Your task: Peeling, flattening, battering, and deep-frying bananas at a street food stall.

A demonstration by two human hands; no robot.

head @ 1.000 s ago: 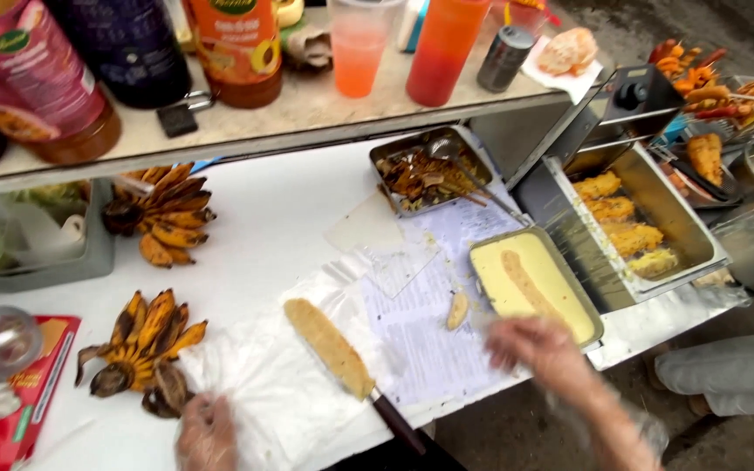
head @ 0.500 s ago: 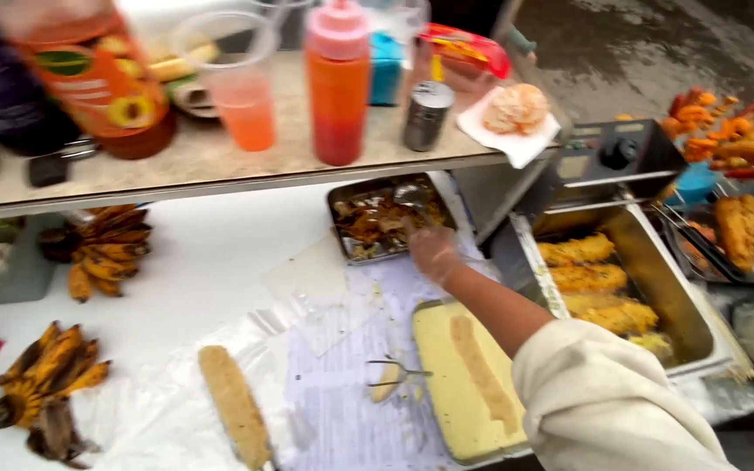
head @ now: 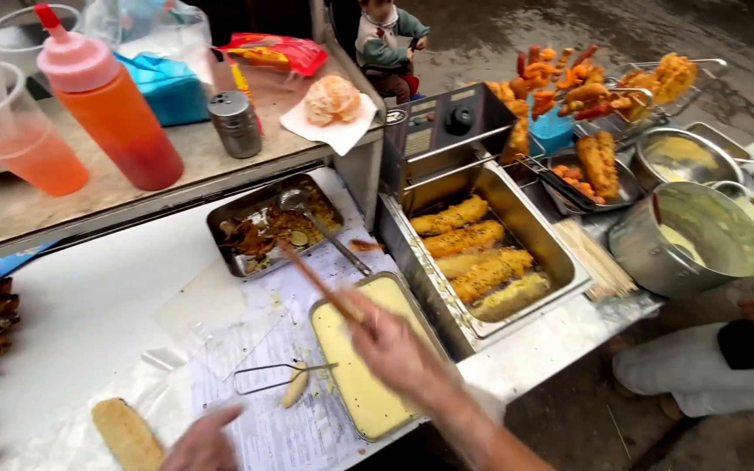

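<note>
My right hand [head: 399,347] is closed on a thin wooden stick [head: 316,281] above a rectangular metal tray of pale yellow batter [head: 361,394]. The stick's far end reaches the edge of a metal tray of fried scraps [head: 246,234] with a ladle in it. My left hand [head: 202,440] hovers low over the printed paper [head: 255,419], fingers apart, holding nothing. A flattened banana [head: 126,433] lies just left of it. A small banana piece [head: 297,386] rests by a wire tool [head: 259,378] on the paper.
A fryer [head: 517,209] to the right holds several battered bananas [head: 473,253]. Beyond it are skewers [head: 599,262], metal pots [head: 687,235] and a rack of fried food [head: 604,83]. The shelf carries a sauce bottle [head: 111,109], a cup [head: 19,139] and a shaker [head: 236,122]. A seated person [head: 709,366] is at right.
My right hand has drawn back from the scrap tray to above the batter tray and now grips the stick. My left hand has come into view at the bottom. The view has shifted right.
</note>
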